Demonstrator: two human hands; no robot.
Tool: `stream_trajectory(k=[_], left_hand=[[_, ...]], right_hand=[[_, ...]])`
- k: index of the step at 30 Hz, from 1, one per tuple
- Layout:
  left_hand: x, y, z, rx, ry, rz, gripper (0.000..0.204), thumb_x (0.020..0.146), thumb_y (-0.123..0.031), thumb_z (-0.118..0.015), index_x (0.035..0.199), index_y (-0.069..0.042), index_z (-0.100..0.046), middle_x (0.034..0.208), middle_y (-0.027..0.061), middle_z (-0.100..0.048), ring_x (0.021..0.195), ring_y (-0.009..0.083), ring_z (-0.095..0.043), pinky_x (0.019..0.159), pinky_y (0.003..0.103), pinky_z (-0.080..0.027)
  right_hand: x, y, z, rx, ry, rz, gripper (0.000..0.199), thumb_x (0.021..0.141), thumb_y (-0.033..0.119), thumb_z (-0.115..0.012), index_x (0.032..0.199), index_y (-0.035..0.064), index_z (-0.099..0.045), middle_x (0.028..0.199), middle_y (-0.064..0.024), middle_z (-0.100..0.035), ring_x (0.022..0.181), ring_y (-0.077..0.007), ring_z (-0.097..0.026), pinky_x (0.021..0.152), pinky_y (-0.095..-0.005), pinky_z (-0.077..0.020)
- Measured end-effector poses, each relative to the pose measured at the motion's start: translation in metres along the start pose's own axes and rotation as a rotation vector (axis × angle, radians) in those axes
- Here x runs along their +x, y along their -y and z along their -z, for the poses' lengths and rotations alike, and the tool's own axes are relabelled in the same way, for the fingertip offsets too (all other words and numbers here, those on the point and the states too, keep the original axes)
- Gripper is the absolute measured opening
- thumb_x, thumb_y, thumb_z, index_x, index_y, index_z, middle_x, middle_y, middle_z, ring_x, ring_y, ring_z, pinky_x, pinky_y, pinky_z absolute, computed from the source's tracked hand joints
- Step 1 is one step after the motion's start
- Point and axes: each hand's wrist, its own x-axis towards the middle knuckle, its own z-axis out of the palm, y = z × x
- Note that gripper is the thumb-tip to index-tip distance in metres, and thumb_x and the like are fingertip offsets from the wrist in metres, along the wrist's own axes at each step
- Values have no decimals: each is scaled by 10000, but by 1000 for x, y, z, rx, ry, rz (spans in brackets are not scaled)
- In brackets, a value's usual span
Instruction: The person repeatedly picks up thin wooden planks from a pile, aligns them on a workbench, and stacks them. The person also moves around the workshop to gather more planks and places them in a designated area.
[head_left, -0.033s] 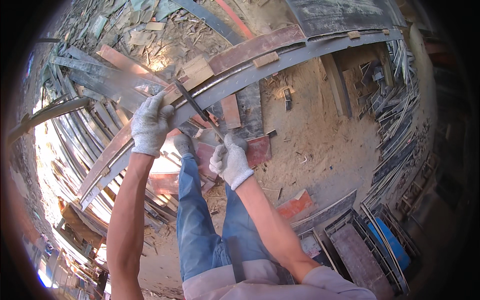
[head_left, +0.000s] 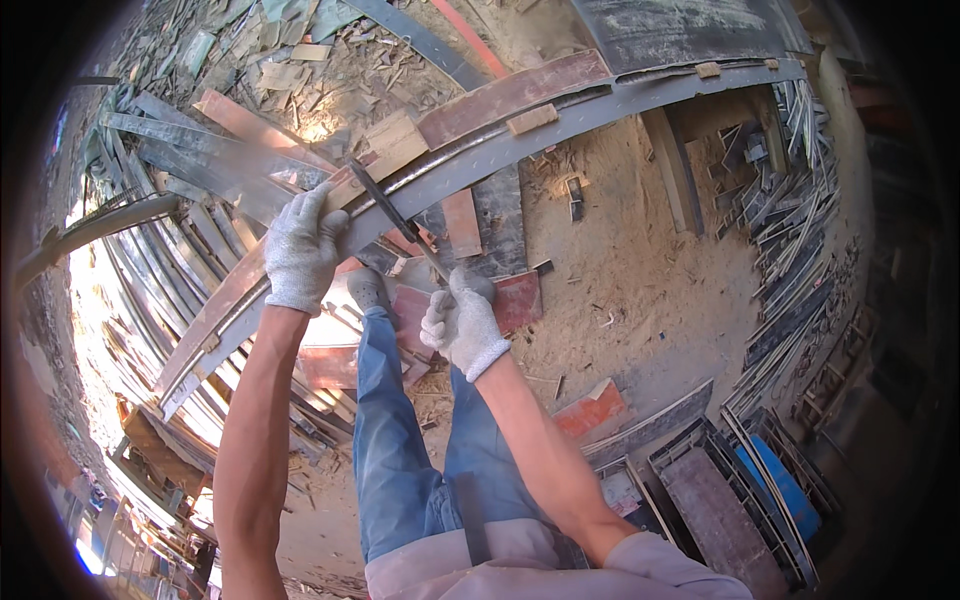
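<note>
My left hand (head_left: 300,250), in a pale knitted glove, closes over the near side of a narrow reddish-brown board (head_left: 235,285). That board lies along a long grey metal beam (head_left: 480,170), which crosses in front of me from lower left to upper right. In my right hand (head_left: 466,325), gloved too, is the handle of a long tool (head_left: 385,203). Its dark, narrow front part reaches up across the beam and over the board, just right of my left hand. The tool's exact kind is unclear. A short tan wood piece (head_left: 394,143) sits on the beam beyond the tool's tip.
Loose planks (head_left: 215,160) and long strips (head_left: 150,270) pile up at the left. Scrap wood (head_left: 300,75) litters the far ground. Stacked metal pieces (head_left: 790,240) line the right. Panels with dark frames (head_left: 715,505) lie at lower right. Red board pieces (head_left: 518,302) lie by my feet.
My right wrist has shifted very slightly to the right. The left hand, the board and the beam stay as they were.
</note>
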Motion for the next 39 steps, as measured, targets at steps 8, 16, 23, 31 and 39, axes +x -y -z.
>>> stream_trajectory(k=[8, 16, 23, 31, 39], left_hand=[[-4, -4, 0, 316, 64, -104, 1226, 702, -762, -790, 1589, -32, -363, 1290, 211, -568, 1158, 403, -554, 998, 521, -452], [1, -14, -1, 332, 119, -63, 1349, 564, -517, -991, 1615, -55, -283, 1280, 197, -568, 1148, 392, -559, 976, 518, -454], [10, -19, 5, 355, 127, -61, 1224, 595, -488, -981, 1546, -37, -356, 1199, 196, -563, 1103, 395, -558, 942, 524, -453], [33, -66, -1, 378, 122, -57, 1249, 573, -506, -977, 1536, -16, -350, 1230, 201, -569, 1111, 407, -551, 943, 520, -451], [33, -101, -28, 413, 7, -144, 1170, 608, -513, -963, 1524, -58, -394, 1175, 177, -565, 1095, 428, -577, 932, 560, -487]], right_hand=[[12, 1, 15, -1542, -272, 1327, 1210, 695, 692, -872, 1542, -33, -401, 1420, -284, -562, 1286, -469, -557, 1022, -567, -486], [47, -6, -43, -942, -426, 1089, 588, 1080, 521, -536, 761, 63, -721, 545, -86, -624, 468, -284, -602, 499, -400, -459], [22, 4, -60, -597, -326, 625, 524, 1082, 440, -587, 794, 13, -682, 677, -136, -705, 530, -279, -639, 540, -350, -507], [49, 47, -25, -1200, -593, 1191, 348, 1066, 290, -552, 793, 86, -624, 656, -125, -660, 608, -353, -647, 564, -466, -480], [-11, 160, -29, -144, -198, -216, 353, 1068, 461, -488, 1037, 133, -613, 729, -57, -624, 409, -108, -362, 348, -285, -245]])
